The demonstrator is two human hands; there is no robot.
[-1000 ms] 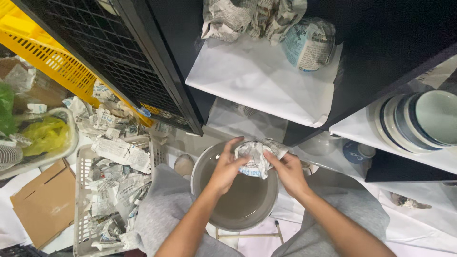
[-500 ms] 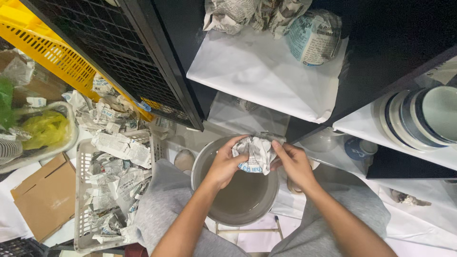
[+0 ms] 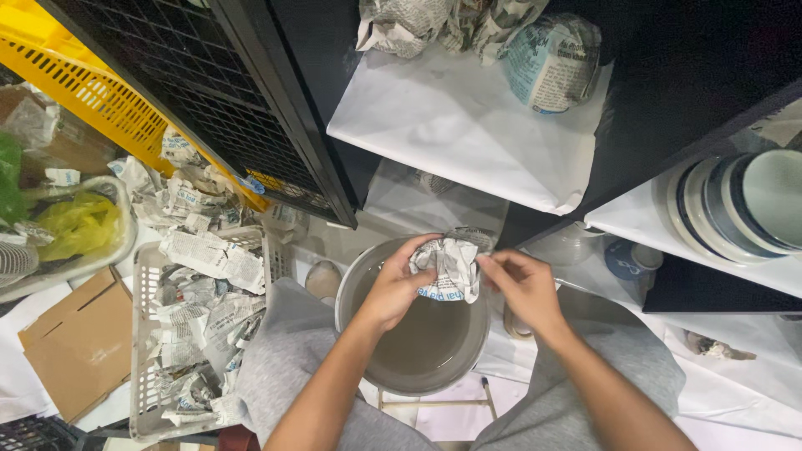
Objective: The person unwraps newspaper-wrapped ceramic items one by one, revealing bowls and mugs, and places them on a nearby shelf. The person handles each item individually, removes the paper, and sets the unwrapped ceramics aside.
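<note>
- Centre of frame: left hand (image 3: pixel 399 288) and right hand (image 3: pixel 524 288) grip a crumpled newspaper wad (image 3: pixel 448 266) over a grey bowl (image 3: pixel 415 351).
- Lower left: white basket (image 3: pixel 147 276) of crumpled newspaper.
- Right edge: stacked bowls (image 3: pixel 739 205) on a shelf.

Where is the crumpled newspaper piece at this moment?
In the head view, near the centre, the crumpled newspaper is pinched between the left hand and the right hand, above the far rim of the grey bowl.
</note>
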